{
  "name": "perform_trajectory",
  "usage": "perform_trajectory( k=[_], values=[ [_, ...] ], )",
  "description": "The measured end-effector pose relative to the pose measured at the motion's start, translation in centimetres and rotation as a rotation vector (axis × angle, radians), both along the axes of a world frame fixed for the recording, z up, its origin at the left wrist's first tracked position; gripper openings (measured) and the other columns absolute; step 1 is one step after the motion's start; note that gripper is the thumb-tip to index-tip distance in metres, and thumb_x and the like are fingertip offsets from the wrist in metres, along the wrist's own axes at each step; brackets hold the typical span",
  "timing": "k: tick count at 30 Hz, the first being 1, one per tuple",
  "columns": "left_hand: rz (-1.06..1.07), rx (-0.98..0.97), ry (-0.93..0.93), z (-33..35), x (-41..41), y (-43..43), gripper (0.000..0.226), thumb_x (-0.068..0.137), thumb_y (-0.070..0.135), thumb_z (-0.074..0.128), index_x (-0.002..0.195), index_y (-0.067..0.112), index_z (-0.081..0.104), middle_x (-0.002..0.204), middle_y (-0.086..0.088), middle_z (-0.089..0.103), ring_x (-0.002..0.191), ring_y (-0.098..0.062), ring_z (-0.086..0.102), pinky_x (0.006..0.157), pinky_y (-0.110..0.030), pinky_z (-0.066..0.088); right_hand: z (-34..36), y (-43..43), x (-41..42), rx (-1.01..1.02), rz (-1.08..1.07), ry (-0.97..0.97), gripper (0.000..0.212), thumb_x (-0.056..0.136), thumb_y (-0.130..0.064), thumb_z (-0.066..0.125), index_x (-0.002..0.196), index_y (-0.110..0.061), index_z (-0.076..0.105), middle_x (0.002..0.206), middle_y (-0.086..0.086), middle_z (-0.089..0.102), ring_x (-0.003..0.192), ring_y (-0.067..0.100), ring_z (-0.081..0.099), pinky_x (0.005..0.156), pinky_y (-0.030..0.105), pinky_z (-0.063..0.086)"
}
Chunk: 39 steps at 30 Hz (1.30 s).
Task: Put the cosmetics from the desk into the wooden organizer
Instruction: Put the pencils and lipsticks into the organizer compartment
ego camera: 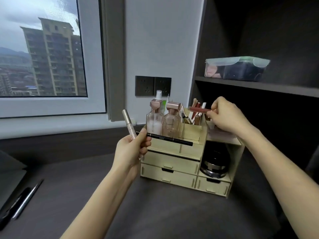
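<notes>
Desk (164, 213) near cam carries wooden organizer (172, 163). L hand (131, 150) grips silver tube (127, 123) + black pencil (172, 139) together, prob. stock for next drops. R hand (227, 118) pinches red lip tube (200, 109) by one end, level, above organizer's brush slot, likely lining up to tip it in.

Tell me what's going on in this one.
A person is filling a wooden organizer on a dark desk. The right hand pinches a red tube, held level above the organizer's upper compartment of brushes and lipsticks. The left hand grips a silver tube and a black pencil in front of the organizer. Bottles stand in its top left section, and a dark jar sits in its open cubby.
</notes>
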<state>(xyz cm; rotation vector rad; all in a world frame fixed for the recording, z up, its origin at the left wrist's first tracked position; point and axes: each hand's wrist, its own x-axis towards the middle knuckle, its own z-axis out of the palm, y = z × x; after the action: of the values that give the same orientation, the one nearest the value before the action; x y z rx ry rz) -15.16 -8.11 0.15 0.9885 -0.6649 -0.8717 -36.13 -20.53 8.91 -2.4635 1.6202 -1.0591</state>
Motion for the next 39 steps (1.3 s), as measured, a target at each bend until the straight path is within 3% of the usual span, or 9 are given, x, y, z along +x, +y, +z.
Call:
perform_trajectory(
  k=[7, 15, 20, 25, 27, 29, 31, 34, 39],
  values=[
    [0.001, 0.004, -0.019, 0.5, 0.9, -1.1, 0.025, 0.086, 0.029, 0.063, 0.07, 0.01, 0.061, 0.053, 0.003, 0.059, 0.038, -0.004, 0.039, 0.037, -0.013, 0.027, 2.4, -7.1, 4.6, -0.04, -0.05, 0.277, 0.02, 0.082, -0.024, 0.067, 0.09, -0.005, 0.067, 0.094, 0.01, 0.069, 0.086, 0.027, 0.064, 0.074, 0.037, 0.054],
    [0.003, -0.004, -0.021, 0.5, 2.3, -1.5, 0.02, 0.084, 0.025, 0.066, 0.068, 0.013, 0.066, 0.062, 0.0, 0.064, 0.052, -0.007, 0.049, 0.04, -0.015, 0.032, 1.8, -10.5, 6.5, 0.123, -0.141, 0.583, 0.027, 0.082, -0.035, 0.065, 0.099, -0.014, 0.067, 0.093, 0.002, 0.068, 0.085, 0.022, 0.063, 0.065, 0.027, 0.044],
    [-0.017, -0.002, 0.003, 0.8, 1.8, -1.8, 0.015, 0.083, 0.023, 0.066, 0.075, 0.01, 0.065, 0.062, 0.001, 0.067, 0.05, -0.003, 0.054, 0.037, -0.011, 0.036, -0.8, -11.9, 7.3, 0.13, -0.093, 0.663, 0.029, 0.092, -0.021, 0.047, 0.118, -0.019, 0.06, 0.128, 0.012, 0.056, 0.11, 0.029, 0.056, 0.091, 0.037, 0.047],
    [-0.027, 0.006, -0.007, 1.0, 1.6, -1.8, 0.016, 0.083, 0.025, 0.067, 0.075, 0.011, 0.066, 0.065, 0.002, 0.068, 0.049, -0.001, 0.054, 0.037, -0.011, 0.035, 0.0, -9.9, 6.5, -0.141, -0.111, 0.438, 0.036, 0.095, -0.023, 0.041, 0.13, -0.021, 0.05, 0.126, 0.011, 0.059, 0.116, 0.032, 0.047, 0.095, 0.04, 0.036],
    [-0.027, 0.004, 0.006, 1.0, 1.6, -1.8, 0.016, 0.083, 0.025, 0.067, 0.077, 0.011, 0.066, 0.066, 0.001, 0.068, 0.051, -0.002, 0.055, 0.037, -0.011, 0.036, 0.7, -7.1, 6.0, -0.204, 0.049, 0.134, 0.029, 0.096, -0.027, 0.043, 0.118, -0.02, 0.059, 0.113, 0.006, 0.067, 0.103, 0.026, 0.055, 0.086, 0.039, 0.043],
    [-0.026, 0.003, 0.011, 1.0, 1.6, -1.8, 0.016, 0.083, 0.026, 0.067, 0.077, 0.011, 0.065, 0.065, 0.002, 0.068, 0.051, -0.002, 0.053, 0.037, -0.011, 0.034, 1.0, -3.2, 5.6, -0.032, 0.37, -0.04, 0.027, 0.093, -0.04, 0.045, 0.099, -0.025, 0.067, 0.094, -0.002, 0.071, 0.081, 0.016, 0.062, 0.071, 0.033, 0.049],
    [-0.018, 0.015, 0.0, 1.0, 1.5, -1.8, 0.018, 0.083, 0.028, 0.066, 0.073, 0.012, 0.065, 0.063, 0.003, 0.065, 0.047, -0.003, 0.048, 0.037, -0.012, 0.029, 0.6, 1.0, 5.3, 0.091, 0.549, 0.097, 0.031, 0.085, -0.053, 0.048, 0.088, -0.03, 0.07, 0.08, -0.009, 0.07, 0.072, 0.011, 0.064, 0.065, 0.028, 0.051],
    [-0.003, 0.011, -0.006, 1.2, 1.3, -1.8, 0.026, 0.083, 0.03, 0.065, 0.061, 0.017, 0.068, 0.062, 0.002, 0.062, 0.051, -0.006, 0.041, 0.044, -0.017, 0.022, -0.5, 3.8, 5.2, -0.016, 0.55, 0.318, 0.022, 0.084, -0.045, 0.059, 0.094, -0.03, 0.072, 0.075, -0.021, 0.062, 0.073, -0.003, 0.057, 0.067, 0.019, 0.044],
    [-0.036, -0.005, 0.003, 1.6, 1.1, -1.5, 0.025, 0.084, 0.026, 0.064, 0.064, 0.015, 0.073, 0.068, -0.001, 0.067, 0.054, -0.007, 0.046, 0.047, -0.018, 0.025, -0.4, 3.8, 4.6, 0.013, 0.557, 0.056, 0.014, 0.087, -0.025, 0.063, 0.096, -0.023, 0.072, 0.08, -0.019, 0.064, 0.078, -0.002, 0.059, 0.071, 0.014, 0.044]
  ],
)
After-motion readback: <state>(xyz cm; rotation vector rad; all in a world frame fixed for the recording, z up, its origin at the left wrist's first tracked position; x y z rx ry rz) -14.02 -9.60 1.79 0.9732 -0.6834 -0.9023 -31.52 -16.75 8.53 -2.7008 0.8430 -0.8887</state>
